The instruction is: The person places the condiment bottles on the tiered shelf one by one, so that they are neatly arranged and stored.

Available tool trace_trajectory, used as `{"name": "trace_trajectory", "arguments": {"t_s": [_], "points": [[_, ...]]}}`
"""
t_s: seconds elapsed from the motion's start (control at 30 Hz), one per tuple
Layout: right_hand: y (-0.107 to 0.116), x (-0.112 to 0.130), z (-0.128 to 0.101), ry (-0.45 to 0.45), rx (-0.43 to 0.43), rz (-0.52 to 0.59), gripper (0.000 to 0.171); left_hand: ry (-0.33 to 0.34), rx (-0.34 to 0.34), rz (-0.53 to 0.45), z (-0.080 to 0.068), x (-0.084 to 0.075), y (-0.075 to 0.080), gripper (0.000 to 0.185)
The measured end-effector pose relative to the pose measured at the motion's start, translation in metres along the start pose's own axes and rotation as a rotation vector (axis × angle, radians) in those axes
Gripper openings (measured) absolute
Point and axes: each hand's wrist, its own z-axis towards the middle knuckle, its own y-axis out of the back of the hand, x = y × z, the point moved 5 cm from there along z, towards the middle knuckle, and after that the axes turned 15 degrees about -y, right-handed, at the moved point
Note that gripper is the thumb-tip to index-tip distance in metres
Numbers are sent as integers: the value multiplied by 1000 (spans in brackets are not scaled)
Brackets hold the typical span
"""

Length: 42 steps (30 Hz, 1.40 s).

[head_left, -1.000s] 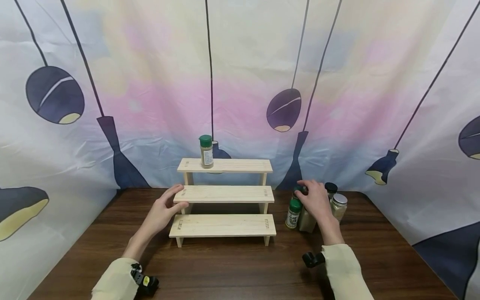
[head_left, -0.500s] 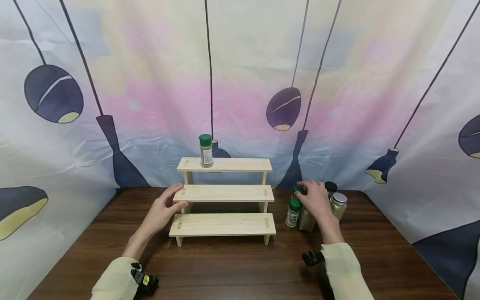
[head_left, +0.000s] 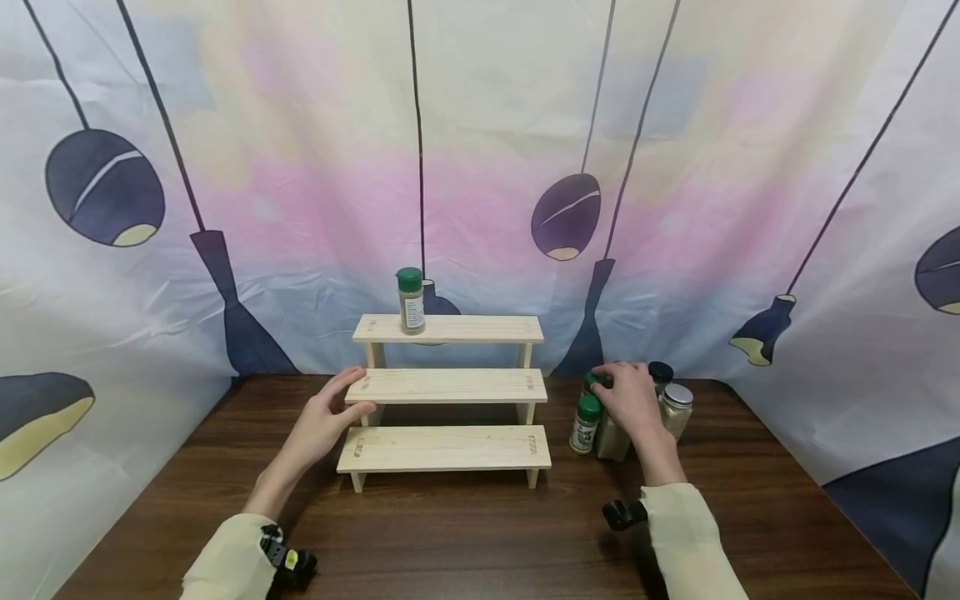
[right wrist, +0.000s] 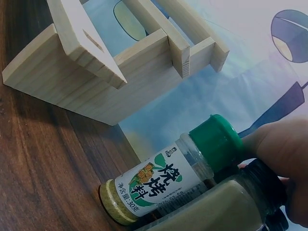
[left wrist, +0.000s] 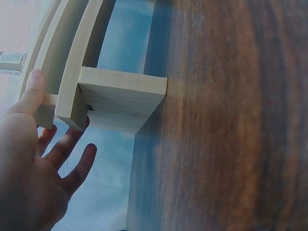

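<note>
The right hand (head_left: 632, 398) curls thumb and finger round the rear jar (head_left: 588, 382), on the table (head_left: 450, 537) beside the rack (head_left: 444, 450); the left hand (head_left: 318, 425), part-spread, holds its middle step (head_left: 450, 386). A slanted lift could topple the front jar (head_left: 585, 427), since the 2 stand close.

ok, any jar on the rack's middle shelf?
No, the rack holds one green-capped jar, and it stands on the top shelf.

The head view has tipped very slightly down and right.
</note>
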Motion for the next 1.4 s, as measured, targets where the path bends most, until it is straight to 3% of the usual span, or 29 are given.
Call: {"name": "trace_trajectory", "arguments": {"t_s": [0.13,0.37,0.47,1.13,1.4], "points": [[0,0,1,2,-12,7,28,-1,-2,9,2,5,0,64],[2,-1,2,5,-31,45,28,-11,-10,3,4,39,-5,66],[4,-1,1,17,-45,76,28,-16,-11,5,4,46,-5,67],[14,6,-3,52,-130,200,28,-15,-10,33,4,47,-5,70],[17,8,-5,57,-161,234,27,-14,-7,5,1,39,-5,68]]}}
